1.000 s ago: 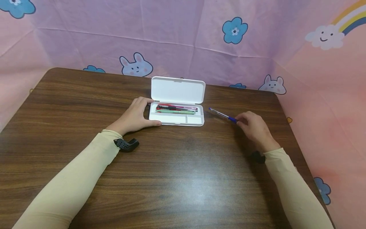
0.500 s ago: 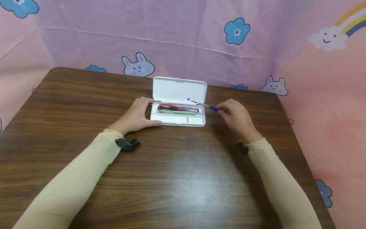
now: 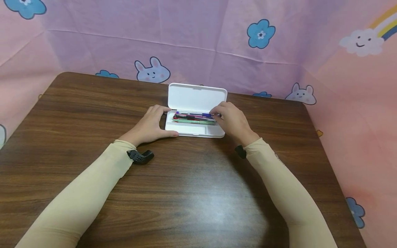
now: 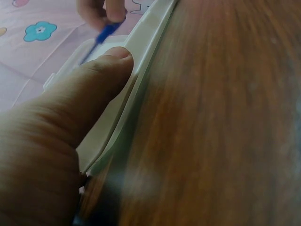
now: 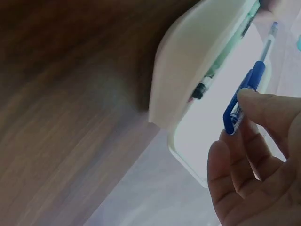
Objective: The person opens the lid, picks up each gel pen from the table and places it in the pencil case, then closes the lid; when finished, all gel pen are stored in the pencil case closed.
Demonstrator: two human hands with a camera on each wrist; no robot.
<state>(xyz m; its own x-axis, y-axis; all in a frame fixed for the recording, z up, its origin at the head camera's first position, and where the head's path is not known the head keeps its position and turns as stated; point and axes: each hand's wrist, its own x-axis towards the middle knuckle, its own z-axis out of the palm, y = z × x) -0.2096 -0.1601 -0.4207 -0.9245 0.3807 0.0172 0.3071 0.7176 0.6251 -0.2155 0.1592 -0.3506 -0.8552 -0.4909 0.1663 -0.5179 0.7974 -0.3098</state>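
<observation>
A white pencil case (image 3: 186,129) stands open on the table, its lid (image 3: 197,97) tilted up at the back. Several pens lie in its rear compartment, among them a light green pen (image 3: 194,121). My left hand (image 3: 149,126) holds the case's left end, thumb along the front edge and fingers at the back corner. Between thumb and fingers, my right hand (image 3: 233,121) pinches a clear ballpoint pen with a blue cap (image 5: 244,89). That pen is above the rear compartment, roughly parallel to the others; whether it touches them cannot be told. The right hand covers the case's right end.
The brown wooden table (image 3: 173,193) extends around the case and toward the front. Behind it hangs a pink and purple cloth backdrop (image 3: 192,41) with flowers and rabbits. Black wrist-worn devices, such as the left one (image 3: 141,157), sit close above the tabletop.
My right hand has carried the blue-capped pen leftward from the right of the pencil case to over its rear compartment. My left hand keeps its place on the case.
</observation>
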